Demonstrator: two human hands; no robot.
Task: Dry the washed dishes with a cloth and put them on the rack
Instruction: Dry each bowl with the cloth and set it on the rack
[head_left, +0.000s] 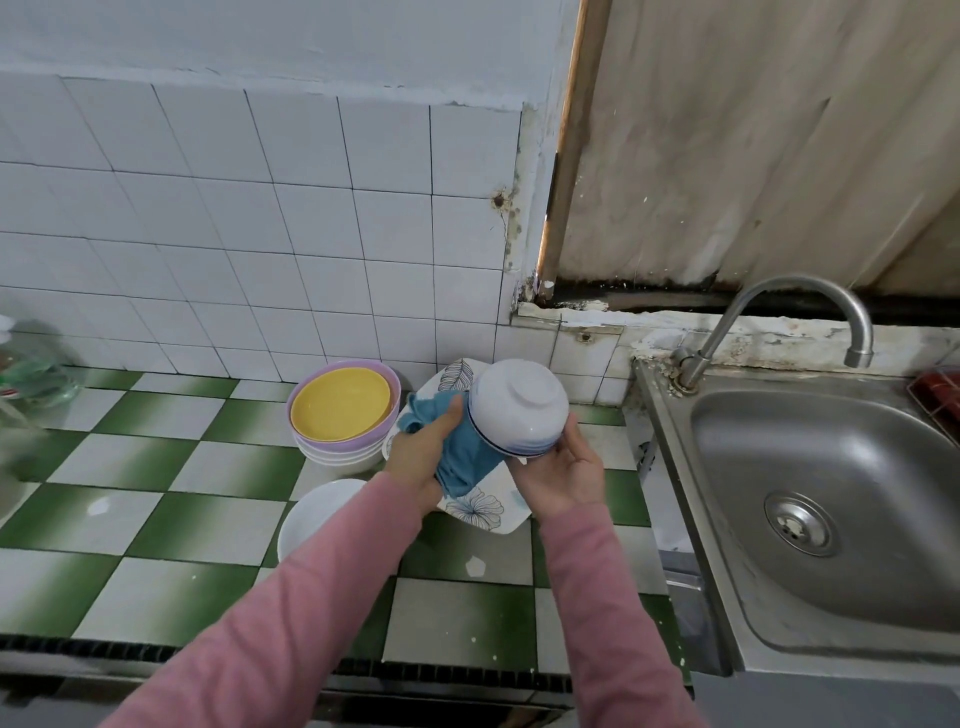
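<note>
I hold a white bowl with a blue rim band (517, 405) above the counter, its base turned up and away from me. My right hand (558, 475) cups it from below, fingers curled round its rim. My left hand (423, 449) grips a blue cloth (465, 457) and presses it against the bowl's left side and rim. Under both hands lies a square white plate with a leaf print (480, 512). Left of it stands a stack of bowls (343, 415), a yellow one on top inside a lilac one. A white bowl (311, 519) sits nearer to me, partly hidden by my left sleeve.
A steel sink (821, 493) with a curved tap (779, 317) fills the right side. A red wire rack (940, 400) shows at the far right edge. The counter (171, 499) has green and white tiles. A clear plastic bottle (31, 374) stands at the far left.
</note>
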